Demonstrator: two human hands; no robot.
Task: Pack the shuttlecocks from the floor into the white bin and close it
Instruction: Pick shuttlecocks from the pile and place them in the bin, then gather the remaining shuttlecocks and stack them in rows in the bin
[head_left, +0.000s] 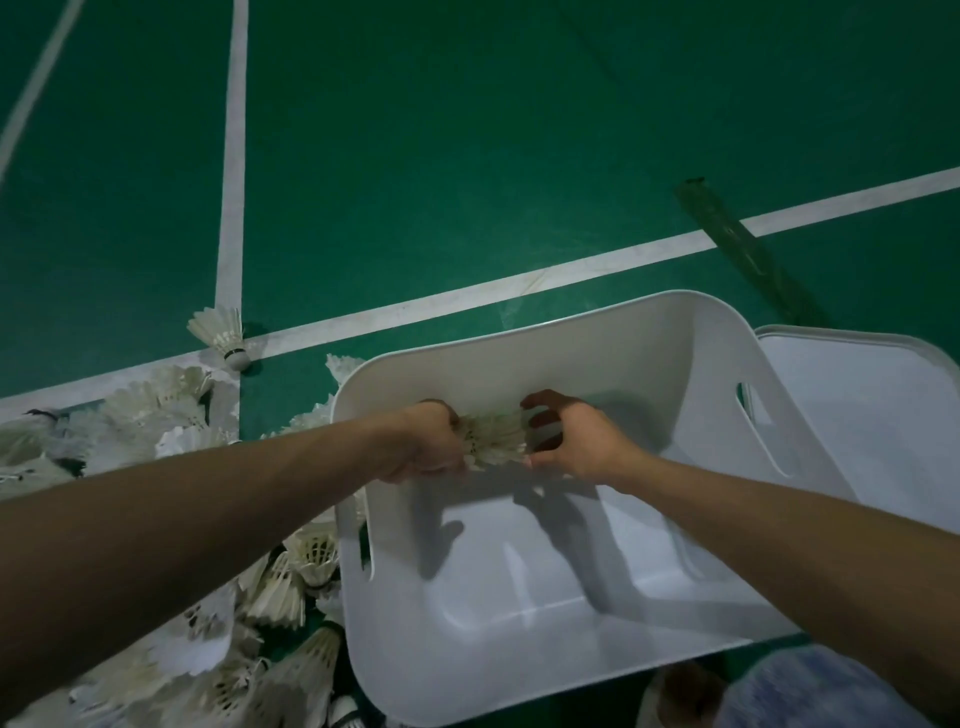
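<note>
The white bin (696, 332) stands open on the green floor, its inside bare. Over it, my left hand (426, 441) and my right hand (576, 441) hold a bunch of white shuttlecocks (493, 439) between them, fingers curled round its two ends. A heap of white shuttlecocks (171, 415) lies on the floor left of the bin and runs down to the lower left (270, 587). One single shuttlecock (221, 332) lies apart on a white court line. The bin's white lid (852, 415) lies flat to the right of the bin.
White court lines (231, 208) cross the green floor. A dark green tube (743, 249) lies on the floor behind the bin at the right. A blue-clad knee (810, 691) shows at the bottom right edge.
</note>
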